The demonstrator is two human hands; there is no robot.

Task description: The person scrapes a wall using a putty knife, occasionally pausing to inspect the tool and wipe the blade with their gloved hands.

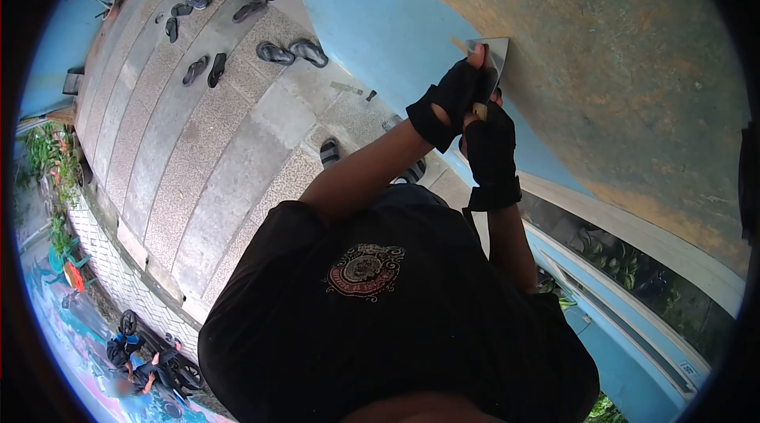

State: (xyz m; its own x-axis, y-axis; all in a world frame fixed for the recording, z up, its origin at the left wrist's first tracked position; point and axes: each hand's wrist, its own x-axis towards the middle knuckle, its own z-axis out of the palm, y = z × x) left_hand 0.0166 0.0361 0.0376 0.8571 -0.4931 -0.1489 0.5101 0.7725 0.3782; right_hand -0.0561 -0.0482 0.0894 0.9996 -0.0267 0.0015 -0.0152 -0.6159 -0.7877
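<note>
A scraper with a wide metal blade (497, 57) lies against the wall, at the border between light blue paint (372, 0) and a rough brown-grey area (617, 67). My left hand (455, 98), in a black fingerless glove, grips the scraper close to the blade, its thumb on the metal. Just below, my right hand (491, 142), gloved the same way, is closed around the handle, of which only a small yellowish part shows. The two hands touch, and most of their fingers are hidden.
Several sandals and slippers (275, 53) lie on the tiled floor (198, 162) at the left. A ledge (665, 253) runs below the wall, with plants (606, 253) beyond. At the lower left, a person (131, 364) is beside a motorcycle (186, 375).
</note>
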